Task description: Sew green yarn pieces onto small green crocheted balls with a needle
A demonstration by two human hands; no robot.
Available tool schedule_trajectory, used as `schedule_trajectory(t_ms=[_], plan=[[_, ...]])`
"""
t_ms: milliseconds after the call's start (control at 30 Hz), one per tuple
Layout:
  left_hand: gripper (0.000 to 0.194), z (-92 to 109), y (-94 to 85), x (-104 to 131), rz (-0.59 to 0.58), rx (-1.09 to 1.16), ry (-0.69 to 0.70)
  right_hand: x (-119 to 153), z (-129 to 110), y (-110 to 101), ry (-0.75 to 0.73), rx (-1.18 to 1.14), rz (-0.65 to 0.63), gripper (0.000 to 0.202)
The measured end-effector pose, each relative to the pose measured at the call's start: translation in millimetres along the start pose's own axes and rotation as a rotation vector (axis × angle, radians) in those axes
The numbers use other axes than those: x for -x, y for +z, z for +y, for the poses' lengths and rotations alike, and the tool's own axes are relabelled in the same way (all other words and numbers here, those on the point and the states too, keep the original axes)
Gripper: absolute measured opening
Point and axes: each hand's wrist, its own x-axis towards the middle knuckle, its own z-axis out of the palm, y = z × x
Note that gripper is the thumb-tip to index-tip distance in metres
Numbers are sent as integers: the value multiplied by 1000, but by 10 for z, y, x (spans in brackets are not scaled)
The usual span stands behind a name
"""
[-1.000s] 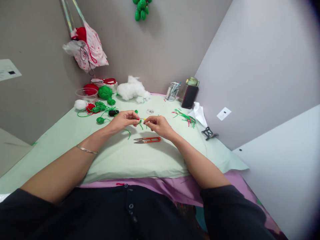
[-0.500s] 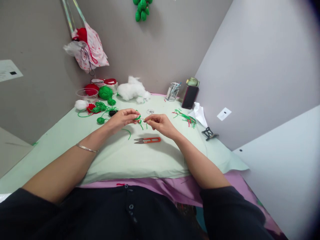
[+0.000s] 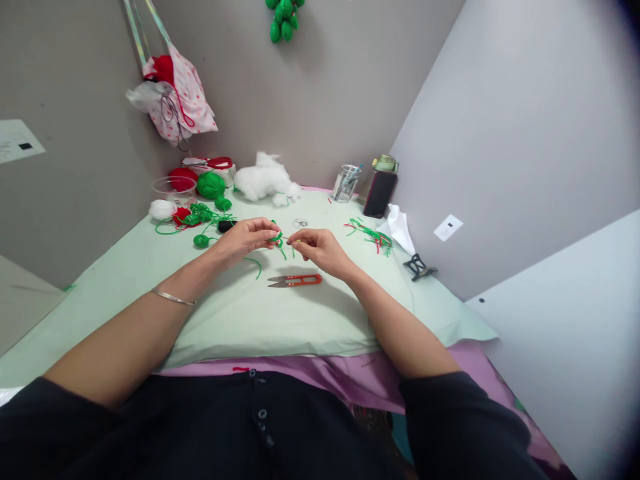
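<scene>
My left hand [image 3: 244, 240] pinches a small green crochet piece [image 3: 277, 238] with bits of red and white in it; a short green tail hangs below. Facing it, my right hand [image 3: 323, 249] is closed on a thin crochet hook [image 3: 286, 239], its tip pointing at the piece. Most of the hook is hidden by my fingers, with a hint of yellow showing. Orange-handled thread snips [image 3: 300, 281] lie on the cloth just below both hands. A loose green strand [image 3: 256, 265] curls under my left wrist.
Green yarn balls [image 3: 211, 185], a clear tub [image 3: 174, 187] and white stuffing [image 3: 263, 180] sit at the back left. Toward the right are yarn scraps [image 3: 373, 233], a pen cup [image 3: 346, 184], a phone [image 3: 381, 195], a tissue [image 3: 399, 227] and a black claw clip [image 3: 419, 267].
The crochet hook shows slightly less between my hands, and my right fingers have shifted a little. Both hands otherwise keep their places.
</scene>
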Motion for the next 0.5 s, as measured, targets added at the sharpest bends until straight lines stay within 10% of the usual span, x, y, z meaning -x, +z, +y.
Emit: schedule_trajectory(t_ms=[500], plan=[[30,30,22,26,-50,37,-16,-38,74,25,3,-152,22,21]])
